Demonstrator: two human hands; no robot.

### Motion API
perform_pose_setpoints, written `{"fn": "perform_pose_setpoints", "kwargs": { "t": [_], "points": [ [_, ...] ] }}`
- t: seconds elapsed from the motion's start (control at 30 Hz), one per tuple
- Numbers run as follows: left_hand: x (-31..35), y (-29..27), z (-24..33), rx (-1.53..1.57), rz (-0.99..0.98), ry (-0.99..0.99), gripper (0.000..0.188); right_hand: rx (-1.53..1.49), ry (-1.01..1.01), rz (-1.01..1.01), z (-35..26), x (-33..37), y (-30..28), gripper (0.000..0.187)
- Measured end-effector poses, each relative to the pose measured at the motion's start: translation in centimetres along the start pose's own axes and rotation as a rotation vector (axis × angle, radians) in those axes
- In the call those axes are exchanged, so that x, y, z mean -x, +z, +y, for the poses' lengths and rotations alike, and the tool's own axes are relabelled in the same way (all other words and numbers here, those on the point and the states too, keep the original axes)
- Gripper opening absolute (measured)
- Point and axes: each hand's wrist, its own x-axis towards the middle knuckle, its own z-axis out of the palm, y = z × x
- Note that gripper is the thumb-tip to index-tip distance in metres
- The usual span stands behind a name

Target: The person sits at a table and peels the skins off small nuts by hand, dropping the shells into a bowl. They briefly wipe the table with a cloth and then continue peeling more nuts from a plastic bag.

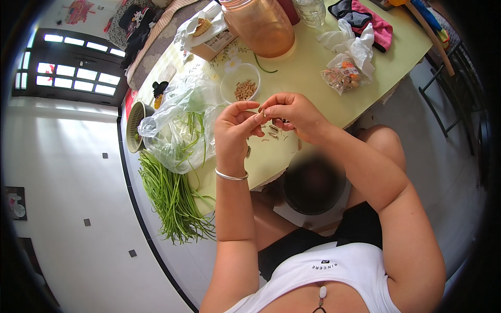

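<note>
Over the near part of the table, my left hand (236,124) and my right hand (295,112) meet fingertip to fingertip. Both pinch a small pale piece (263,112), too small to name. A silver bangle (231,177) circles my left wrist. Just beyond my fingers stands a white bowl (225,87) with small brown, stubby pieces (245,90) in it. Beneath my right hand, several short dark pieces (273,128) and thin scraps lie on the tabletop; my fingers partly hide them.
Long green stems (169,201) hang over the table's left edge beside a plastic bag (180,151). A big amber jar (261,26), a carton (211,44), a snack packet (342,75) and a pink-and-grey cloth (377,26) occupy the yellow table (308,68). Below its edge is a dark round container (297,195).
</note>
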Motion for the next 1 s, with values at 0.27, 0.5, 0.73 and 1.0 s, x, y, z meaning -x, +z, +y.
{"fn": "perform_pose_setpoints", "kwargs": {
  "t": [0.27, 0.5, 0.73, 1.0],
  "points": [
    [-0.3, -0.2, -0.4, 0.261, -0.102, -0.122, 0.019, -0.005, -0.021, -0.069, 0.2, -0.1, -0.5, 0.009],
    [0.6, 2.3, -0.8, -0.238, 0.092, 0.186, 0.011, 0.124, -0.156, 0.082, 0.9, -0.3, -0.3, 0.008],
    [-0.7, 1.2, -1.4, -0.701, 0.328, 0.588, 0.014, -0.051, -0.085, 0.142, 1.0, -0.3, -0.9, 0.007],
    [-2.1, -3.3, -0.2, -0.956, 0.437, 0.439, 0.016, -0.401, 0.059, 0.007, 0.1, -0.3, -0.5, 0.012]
  ]
}}
